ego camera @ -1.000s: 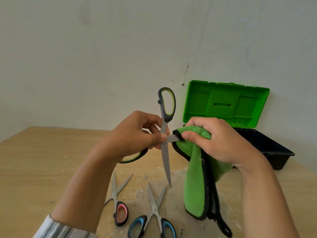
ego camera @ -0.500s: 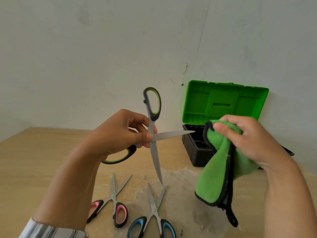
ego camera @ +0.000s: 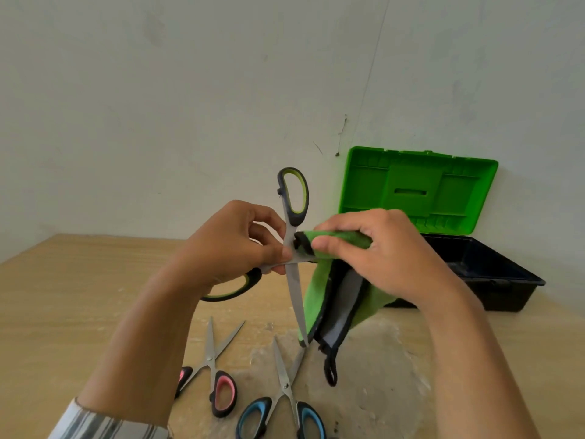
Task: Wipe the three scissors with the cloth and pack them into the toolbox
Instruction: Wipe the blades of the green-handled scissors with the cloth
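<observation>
Hands [ego camera: 228,245] wipe green-handled scissors [ego camera: 292,248] — cloth [ego camera: 329,299] wrapped.

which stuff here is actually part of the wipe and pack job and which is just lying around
Part of the job: green-handled scissors in the left hand; cloth in the right hand; pink scissors; blue scissors; open toolbox.
Just there: table; wall.

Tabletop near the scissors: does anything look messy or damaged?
Yes. A pale, chalky-looking patch spreads over the wooden table around the blue-handled scissors, unlike the even wood at left. Residue or wear, I cannot tell.
</observation>
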A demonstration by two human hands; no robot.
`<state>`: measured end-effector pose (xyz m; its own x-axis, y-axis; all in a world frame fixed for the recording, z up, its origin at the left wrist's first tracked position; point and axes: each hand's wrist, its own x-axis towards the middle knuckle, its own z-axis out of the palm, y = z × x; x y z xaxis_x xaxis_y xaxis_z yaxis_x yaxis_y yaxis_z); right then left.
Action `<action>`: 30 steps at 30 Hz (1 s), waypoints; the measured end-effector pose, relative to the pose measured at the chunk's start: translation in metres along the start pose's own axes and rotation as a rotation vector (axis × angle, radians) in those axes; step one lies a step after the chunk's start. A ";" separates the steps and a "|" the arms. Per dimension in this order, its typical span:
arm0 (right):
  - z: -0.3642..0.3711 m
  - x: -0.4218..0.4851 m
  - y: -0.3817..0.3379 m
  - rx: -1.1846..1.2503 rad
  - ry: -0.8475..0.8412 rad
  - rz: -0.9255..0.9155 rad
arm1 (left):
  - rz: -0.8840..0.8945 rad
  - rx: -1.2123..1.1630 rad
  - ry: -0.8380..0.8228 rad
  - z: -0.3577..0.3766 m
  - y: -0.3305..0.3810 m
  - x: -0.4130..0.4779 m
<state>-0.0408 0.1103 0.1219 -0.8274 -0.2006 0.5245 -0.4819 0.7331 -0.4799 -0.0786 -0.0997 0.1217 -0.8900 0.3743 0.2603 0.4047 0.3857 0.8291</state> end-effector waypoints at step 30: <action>-0.017 -0.009 0.034 -0.058 0.044 0.188 | -0.018 0.000 -0.076 0.001 -0.003 0.001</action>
<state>-0.0448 0.1477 0.1128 -0.8874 -0.0293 0.4600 -0.3017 0.7914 -0.5316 -0.0801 -0.1000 0.1194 -0.8784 0.4308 0.2071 0.3892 0.3930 0.8331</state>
